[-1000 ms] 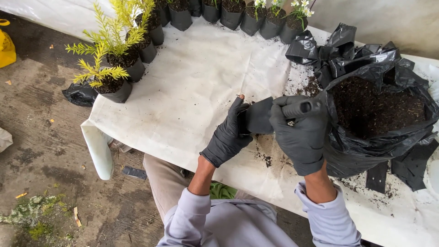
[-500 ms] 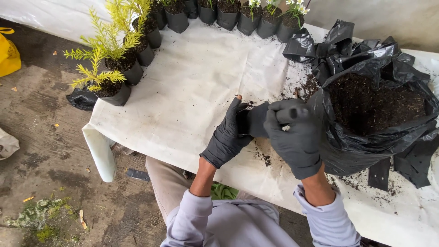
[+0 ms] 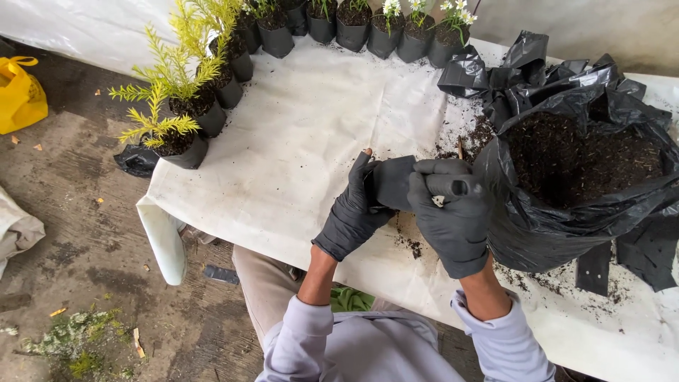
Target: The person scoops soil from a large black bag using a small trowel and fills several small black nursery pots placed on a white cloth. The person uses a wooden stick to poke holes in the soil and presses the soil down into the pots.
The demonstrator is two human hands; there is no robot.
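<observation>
Item: small black nursery bag (image 3: 391,180), empty and flat, held above the white-covered surface (image 3: 297,141), just left of the large black sack of soil (image 3: 580,177).

Left hand (image 3: 353,212): black glove, grip closed on the bag's left edge, thumb tip showing through a tear in the glove.

Right hand (image 3: 453,216): black glove, grip curled over the bag's right edge, fingers pinched at the rim.

Handling note: the step in hand appears to be opening the bag's mouth. It likely goes best with the two layers of film rubbed apart at the rim, then the sides pulled evenly so the thin plastic does not split, and the bag kept close to the sack.

Adjacent: loose soil scattered on the surface; spare black bags (image 3: 523,67) behind the sack; potted yellow-green seedlings (image 3: 170,99) along the far left edge.
</observation>
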